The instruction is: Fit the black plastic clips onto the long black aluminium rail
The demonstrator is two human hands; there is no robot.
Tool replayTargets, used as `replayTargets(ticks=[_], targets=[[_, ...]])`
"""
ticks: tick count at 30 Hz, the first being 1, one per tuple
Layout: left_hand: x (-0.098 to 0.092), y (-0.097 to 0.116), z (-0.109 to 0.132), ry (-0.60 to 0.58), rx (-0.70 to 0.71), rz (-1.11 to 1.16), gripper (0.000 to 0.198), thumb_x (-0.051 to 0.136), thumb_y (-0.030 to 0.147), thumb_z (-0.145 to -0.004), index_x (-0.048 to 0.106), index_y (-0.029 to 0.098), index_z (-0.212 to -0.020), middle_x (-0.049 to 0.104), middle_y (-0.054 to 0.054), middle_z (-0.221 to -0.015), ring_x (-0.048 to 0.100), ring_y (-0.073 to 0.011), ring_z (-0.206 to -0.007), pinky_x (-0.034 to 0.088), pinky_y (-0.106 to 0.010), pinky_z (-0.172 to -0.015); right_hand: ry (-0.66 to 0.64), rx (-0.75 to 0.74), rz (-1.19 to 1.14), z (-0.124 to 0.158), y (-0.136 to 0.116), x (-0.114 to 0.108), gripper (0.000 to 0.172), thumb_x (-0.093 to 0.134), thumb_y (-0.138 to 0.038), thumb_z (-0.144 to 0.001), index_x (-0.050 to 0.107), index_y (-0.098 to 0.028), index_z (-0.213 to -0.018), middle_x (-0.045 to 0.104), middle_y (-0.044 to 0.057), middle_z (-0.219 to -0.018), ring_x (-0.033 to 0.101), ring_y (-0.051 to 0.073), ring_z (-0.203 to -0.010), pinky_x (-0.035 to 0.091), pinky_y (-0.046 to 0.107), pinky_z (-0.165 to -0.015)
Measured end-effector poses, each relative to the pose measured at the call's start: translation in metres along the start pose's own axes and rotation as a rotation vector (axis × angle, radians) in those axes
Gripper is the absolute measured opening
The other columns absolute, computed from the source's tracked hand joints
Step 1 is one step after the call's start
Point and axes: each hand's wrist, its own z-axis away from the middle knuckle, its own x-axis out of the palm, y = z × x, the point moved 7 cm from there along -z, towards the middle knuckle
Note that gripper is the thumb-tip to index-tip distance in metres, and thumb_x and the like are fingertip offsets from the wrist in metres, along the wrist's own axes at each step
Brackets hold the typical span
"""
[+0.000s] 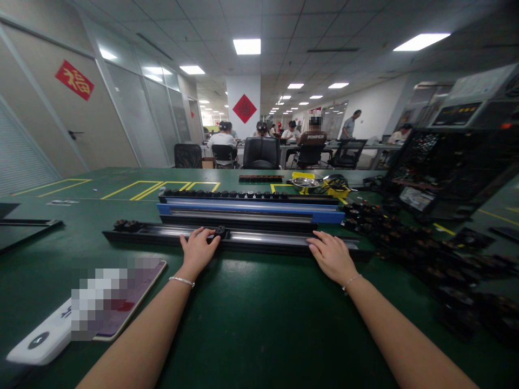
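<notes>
A long black channel rail (263,247) with a shiny metal inner strip lies crosswise in front of me. My left hand (198,251) is at its left half, with thumb and fingers closed about a small black round part (220,232) that sits in the channel. Further left, several similar black parts (126,225) rest at the rail's end. My right hand (333,259) lies on the right half of the rail, fingers stretched out along its near edge, and no part shows in it. Just behind stands a blue rail (251,208), parallel to the black one.
Behind the blue rail is a black strip (243,194) carrying a row of parts. Many loose black parts (421,243) are heaped at right, below an open black case (421,167). A metal bowl (306,182) sits at the back. A phone (140,289) and white device (52,337) lie left.
</notes>
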Motion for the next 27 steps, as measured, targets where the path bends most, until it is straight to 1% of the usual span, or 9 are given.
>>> replayTargets(ticks=[5, 13, 19, 27], targets=[[0.0018, 0.0022, 0.0003, -0.023, 0.016, -0.011, 0.033, 0.045, 0.043, -0.084, 0.064, 0.026, -0.105, 0.061, -0.01, -0.124, 0.038, -0.0275, -0.131, 0.009, -0.065, -0.107, -0.008, 0.005, 0.003, 0.0001, -0.0004, -0.0005, 0.043, 0.028, -0.041, -0.094, 0.064, -0.026, -0.112, 0.054, 0.006, -0.132, 0.045, 0.024, -0.124, 0.032, 0.049, -0.103], [0.0009, 0.0045, 0.0014, -0.024, 0.04, -0.029, 0.033, 0.045, 0.043, -0.084, 0.062, 0.026, -0.107, 0.062, -0.01, -0.123, 0.039, -0.0266, -0.13, 0.011, -0.064, -0.108, 0.012, 0.001, -0.001, -0.0001, -0.0001, 0.0, 0.041, 0.03, -0.04, -0.093, 0.065, -0.027, -0.109, 0.055, 0.005, -0.131, 0.046, 0.024, -0.123, 0.033, 0.049, -0.102], [0.0039, 0.005, 0.0008, -0.048, 0.049, -0.004, 0.034, 0.045, 0.043, -0.084, 0.062, 0.027, -0.108, 0.06, -0.01, -0.124, 0.037, -0.0262, -0.132, 0.007, -0.065, -0.107, 0.001, 0.008, -0.006, -0.0001, 0.0003, 0.0002, 0.042, 0.028, -0.041, -0.093, 0.065, -0.028, -0.11, 0.054, 0.005, -0.131, 0.045, 0.023, -0.123, 0.032, 0.049, -0.103], [0.0031, 0.0072, 0.0019, -0.045, 0.055, -0.01, 0.033, 0.045, 0.043, -0.084, 0.062, 0.028, -0.108, 0.061, -0.009, -0.124, 0.037, -0.0274, -0.132, 0.008, -0.065, -0.107, -0.009, 0.011, -0.005, 0.0001, -0.0005, -0.0004, 0.043, 0.027, -0.041, -0.094, 0.064, -0.026, -0.11, 0.054, 0.005, -0.132, 0.044, 0.024, -0.124, 0.031, 0.049, -0.103]])
